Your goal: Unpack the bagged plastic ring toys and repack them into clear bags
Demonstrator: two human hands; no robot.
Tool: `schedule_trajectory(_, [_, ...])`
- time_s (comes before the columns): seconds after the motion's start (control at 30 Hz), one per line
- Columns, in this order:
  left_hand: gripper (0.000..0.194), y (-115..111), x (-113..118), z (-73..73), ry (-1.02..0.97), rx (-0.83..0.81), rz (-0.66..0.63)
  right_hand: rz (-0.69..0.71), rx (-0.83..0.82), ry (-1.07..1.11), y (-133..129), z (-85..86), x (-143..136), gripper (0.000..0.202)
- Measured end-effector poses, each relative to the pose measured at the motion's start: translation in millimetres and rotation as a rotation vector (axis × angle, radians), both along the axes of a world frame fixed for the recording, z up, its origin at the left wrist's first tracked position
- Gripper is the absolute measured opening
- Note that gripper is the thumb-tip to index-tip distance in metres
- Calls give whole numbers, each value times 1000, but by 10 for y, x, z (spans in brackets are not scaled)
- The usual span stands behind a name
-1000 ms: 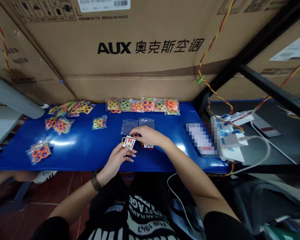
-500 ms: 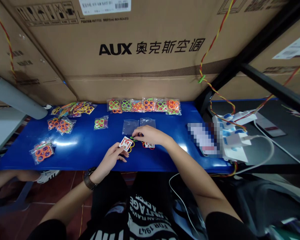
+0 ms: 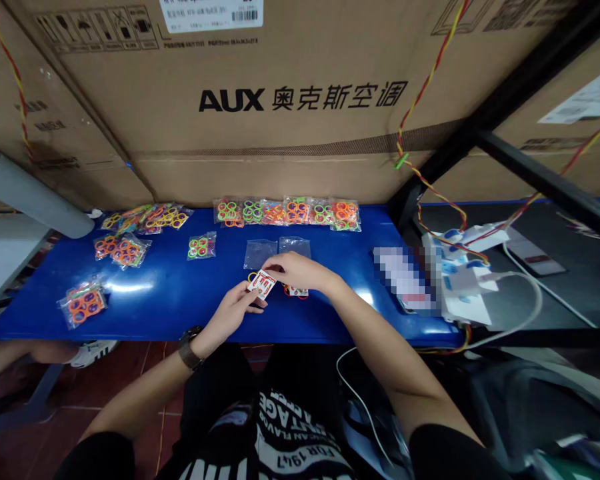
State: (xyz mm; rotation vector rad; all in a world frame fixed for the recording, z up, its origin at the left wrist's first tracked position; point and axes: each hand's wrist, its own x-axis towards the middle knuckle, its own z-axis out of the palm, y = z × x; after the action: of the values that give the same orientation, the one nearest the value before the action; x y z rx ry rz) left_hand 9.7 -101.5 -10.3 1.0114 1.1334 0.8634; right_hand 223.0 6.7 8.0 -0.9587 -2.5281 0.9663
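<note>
My left hand is closed on a small white printed card with red figures, thumb on top. My right hand pinches at the card's upper right edge; whether anything else sits between its fingertips cannot be made out. Part of a yellow ring shows behind the card's left corner. Below my right hand, partly covered by it, lie a red ring and another printed card. Two flat clear plastic bags lie just beyond my hands, the right one partly behind my right hand.
Bags of coloured rings line the table's back edge. More ring bags lie at left, with one bag nearer the middle. A phone, partly blurred, and a power strip with cables are at right. Cartons stand behind the blue table.
My left hand has moved the card slightly right and up to my right fingertips. The green piece seen near those fingertips before is now out of sight.
</note>
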Motion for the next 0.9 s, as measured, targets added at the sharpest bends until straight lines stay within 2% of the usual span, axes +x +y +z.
schedule_trajectory(0.23, [49, 1, -9, -36, 20, 21, -25, 1, 21, 6, 17, 26, -1, 24])
schedule_trajectory(0.4, [44, -38, 3, -47, 28, 75, 52, -101, -71, 126, -14, 158, 31, 43])
schedule_trajectory(0.53, [43, -54, 33, -47, 39, 151, 110, 56, -237, 214, -31, 201, 39, 37])
schedule_trajectory(0.63, [45, -87, 23, -19, 96, 147, 65, 110, -276, 250, -7, 159, 39, 34])
schedule_trajectory(0.73, [44, -158, -64, 33, 323, 261, -38, 18, -285, 287, 30, 103, 55, 36])
schedule_trajectory(0.8, [37, -201, -162, 43, 557, 462, -87, -25, -287, 245, 42, 74, 65, 41])
schedule_trajectory(0.9, [23, -211, -307, -23, 885, 775, -105, 4, -268, 137, 33, 38, 51, 41])
